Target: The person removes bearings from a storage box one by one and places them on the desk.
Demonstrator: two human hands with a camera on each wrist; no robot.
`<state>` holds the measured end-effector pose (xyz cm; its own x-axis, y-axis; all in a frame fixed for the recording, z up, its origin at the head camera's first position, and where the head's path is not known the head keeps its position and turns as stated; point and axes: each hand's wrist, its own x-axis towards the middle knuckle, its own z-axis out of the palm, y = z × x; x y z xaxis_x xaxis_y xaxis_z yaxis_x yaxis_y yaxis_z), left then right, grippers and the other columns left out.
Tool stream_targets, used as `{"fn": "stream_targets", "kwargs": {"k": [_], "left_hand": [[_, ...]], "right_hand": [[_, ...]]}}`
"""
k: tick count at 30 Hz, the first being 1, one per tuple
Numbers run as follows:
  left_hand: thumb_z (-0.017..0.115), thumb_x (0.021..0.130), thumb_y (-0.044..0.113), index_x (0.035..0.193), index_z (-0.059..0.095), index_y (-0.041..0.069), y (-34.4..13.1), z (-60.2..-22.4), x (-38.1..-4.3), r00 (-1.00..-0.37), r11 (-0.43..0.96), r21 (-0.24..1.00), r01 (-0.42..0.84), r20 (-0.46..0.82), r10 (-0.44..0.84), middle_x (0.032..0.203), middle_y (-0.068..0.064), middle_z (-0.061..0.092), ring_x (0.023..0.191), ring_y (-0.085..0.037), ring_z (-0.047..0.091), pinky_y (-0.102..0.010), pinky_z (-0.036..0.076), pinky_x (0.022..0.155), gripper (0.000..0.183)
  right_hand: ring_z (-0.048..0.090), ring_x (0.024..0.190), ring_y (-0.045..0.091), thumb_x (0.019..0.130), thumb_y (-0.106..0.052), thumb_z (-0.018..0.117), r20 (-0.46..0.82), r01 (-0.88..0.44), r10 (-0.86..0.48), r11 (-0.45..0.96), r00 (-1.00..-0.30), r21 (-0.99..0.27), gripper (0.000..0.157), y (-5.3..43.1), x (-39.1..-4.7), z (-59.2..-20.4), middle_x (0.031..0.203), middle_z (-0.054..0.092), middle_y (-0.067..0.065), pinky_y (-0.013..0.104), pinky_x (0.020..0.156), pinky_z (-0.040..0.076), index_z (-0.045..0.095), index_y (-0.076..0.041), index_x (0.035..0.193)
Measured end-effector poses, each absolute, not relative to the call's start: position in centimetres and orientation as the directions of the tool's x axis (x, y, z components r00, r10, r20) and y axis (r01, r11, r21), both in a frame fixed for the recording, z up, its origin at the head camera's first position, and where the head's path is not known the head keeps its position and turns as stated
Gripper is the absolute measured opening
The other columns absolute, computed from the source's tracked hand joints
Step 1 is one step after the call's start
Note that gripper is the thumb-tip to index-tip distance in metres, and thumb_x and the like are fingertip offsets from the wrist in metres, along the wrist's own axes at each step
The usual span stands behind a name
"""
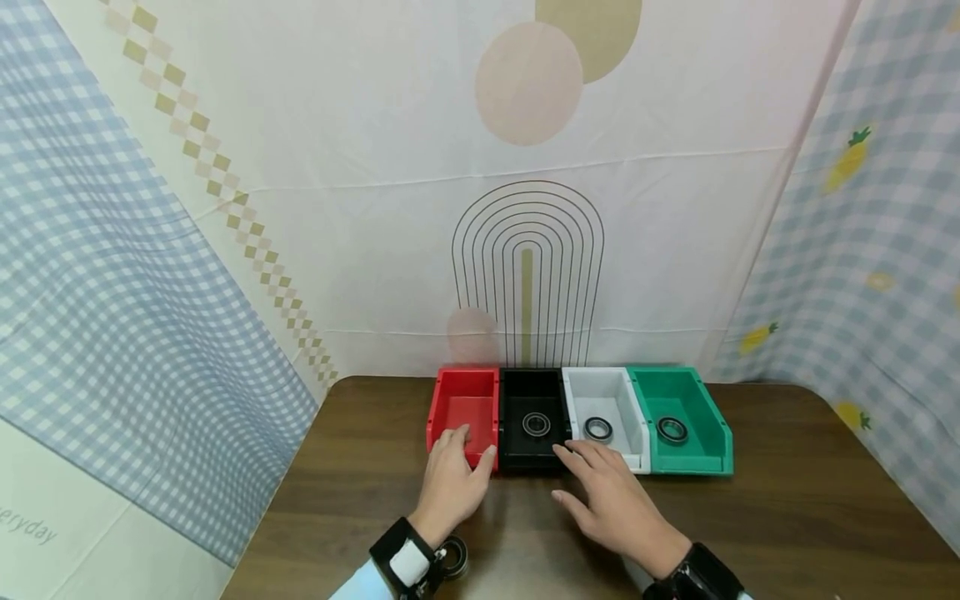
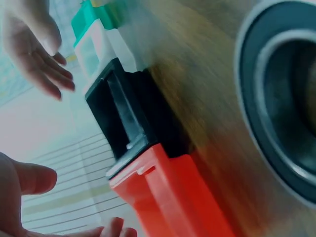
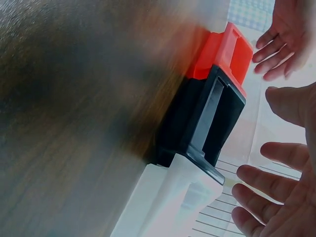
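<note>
Four joined bins stand in a row: red (image 1: 467, 400), black (image 1: 531, 387), white (image 1: 600, 392) and green (image 1: 678, 392). One ring-shaped bearing lies in each of the black (image 1: 536, 412), white (image 1: 597, 419) and green (image 1: 672, 422) bins. My left hand (image 1: 453, 475) is over the front of the red bin, fingers spread and holding nothing. Opposite, my right hand (image 1: 615, 504) hovers by the front of the black and white bins, its fingers apart and grasping nothing. Beside my left wrist, another bearing (image 1: 455, 557) sits on the table, seen close up in the left wrist view.
The brown wooden table (image 1: 337, 467) has rounded back corners. Behind the bins hangs a pale printed cloth (image 1: 375, 250), with blue checked cloth (image 1: 112, 208) at the left and more checked cloth (image 1: 840, 275) at the right. A dark band with a camera (image 1: 408, 558) circles my left wrist.
</note>
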<state>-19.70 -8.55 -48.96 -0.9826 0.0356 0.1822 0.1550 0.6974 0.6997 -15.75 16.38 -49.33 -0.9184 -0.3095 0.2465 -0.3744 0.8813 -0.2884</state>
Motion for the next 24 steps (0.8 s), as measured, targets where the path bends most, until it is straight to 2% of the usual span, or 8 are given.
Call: {"fn": "stream_targets", "kwargs": {"k": [5, 8, 11, 14, 16, 19, 21, 24], "left_hand": [[0.072, 0.099, 0.035, 0.15, 0.051, -0.009, -7.5, -49.1, -22.5, -0.994, 0.673, 0.733, 0.097, 0.109, 0.024, 0.135, -0.024, 0.062, 0.119, -0.035, 0.058, -0.056, 0.056, 0.096, 0.071], [0.071, 0.1, 0.037, 0.153, 0.047, -0.011, -6.5, -49.2, -24.7, -1.0, 0.642, 0.767, 0.003, 0.012, -0.01, 0.145, -0.029, 0.057, 0.132, -0.043, 0.055, -0.061, 0.051, 0.108, 0.076], [0.071, 0.1, 0.038, 0.151, 0.047, -0.012, -5.5, -49.7, -27.2, -0.995, 0.602, 0.793, -0.097, -0.084, -0.049, 0.147, -0.03, 0.057, 0.134, -0.044, 0.057, -0.058, 0.053, 0.108, 0.075], [0.071, 0.099, 0.041, 0.127, 0.063, -0.008, -4.7, -52.1, -30.6, -0.993, 0.607, 0.785, -0.12, -0.108, -0.057, 0.117, -0.021, 0.07, 0.104, -0.034, 0.067, -0.045, 0.059, 0.083, 0.056], [0.068, 0.1, 0.042, 0.102, 0.068, 0.0, -4.3, -54.1, -32.8, -0.994, 0.619, 0.778, -0.106, -0.103, -0.04, 0.088, -0.013, 0.069, 0.08, -0.029, 0.065, -0.039, 0.053, 0.064, 0.041], [0.067, 0.101, 0.037, 0.084, 0.063, 0.006, -3.7, -54.7, -34.0, -0.994, 0.61, 0.787, -0.093, -0.112, -0.008, 0.071, -0.01, 0.06, 0.066, -0.026, 0.06, -0.036, 0.047, 0.055, 0.036], [0.064, 0.101, 0.032, 0.095, 0.067, 0.0, -3.3, -53.8, -33.5, -0.993, 0.606, 0.789, -0.1, -0.115, -0.014, 0.083, -0.014, 0.067, 0.075, -0.03, 0.064, -0.039, 0.051, 0.062, 0.032], [0.058, 0.103, 0.023, 0.127, 0.061, -0.009, -2.5, -51.6, -31.8, -0.991, 0.618, 0.776, -0.128, -0.123, -0.05, 0.118, -0.025, 0.069, 0.104, -0.04, 0.067, -0.048, 0.058, 0.083, 0.041]], "right_hand": [[0.058, 0.141, 0.034, 0.097, -0.04, 0.078, 0.249, -0.367, -0.296, 0.874, -0.922, -0.318, 0.06, 16.0, -15.7, -49.3, 0.147, 0.066, 0.011, 0.061, 0.12, 0.044, 0.062, -0.015, 0.15], [0.058, 0.141, 0.033, 0.098, -0.041, 0.077, 0.243, -0.362, -0.293, 0.873, -0.925, -0.327, 0.059, 15.8, -15.7, -49.2, 0.148, 0.065, 0.01, 0.061, 0.12, 0.044, 0.063, -0.016, 0.15], [0.058, 0.142, 0.032, 0.099, -0.042, 0.076, 0.236, -0.355, -0.288, 0.875, -0.928, -0.328, 0.059, 15.7, -15.7, -49.2, 0.149, 0.064, 0.01, 0.06, 0.121, 0.044, 0.062, -0.017, 0.15], [0.058, 0.142, 0.032, 0.099, -0.042, 0.076, 0.238, -0.352, -0.284, 0.877, -0.929, -0.327, 0.058, 15.7, -15.6, -49.2, 0.149, 0.064, 0.01, 0.06, 0.121, 0.044, 0.062, -0.018, 0.15], [0.058, 0.142, 0.032, 0.099, -0.042, 0.076, 0.241, -0.348, -0.279, 0.879, -0.93, -0.325, 0.058, 15.9, -15.6, -49.2, 0.149, 0.064, 0.01, 0.06, 0.121, 0.044, 0.062, -0.017, 0.15], [0.058, 0.142, 0.032, 0.099, -0.042, 0.076, 0.237, -0.34, -0.273, 0.884, -0.932, -0.322, 0.058, 16.0, -15.5, -49.2, 0.149, 0.064, 0.01, 0.06, 0.12, 0.044, 0.063, -0.017, 0.149], [0.058, 0.142, 0.032, 0.099, -0.042, 0.076, 0.239, -0.344, -0.275, 0.882, -0.931, -0.324, 0.058, 16.0, -15.5, -49.3, 0.149, 0.064, 0.01, 0.06, 0.12, 0.045, 0.063, -0.016, 0.149], [0.059, 0.141, 0.032, 0.1, -0.042, 0.074, 0.259, -0.364, -0.288, 0.874, -0.922, -0.322, 0.058, 16.0, -15.5, -49.3, 0.149, 0.064, 0.01, 0.06, 0.12, 0.045, 0.062, -0.016, 0.15]]}}
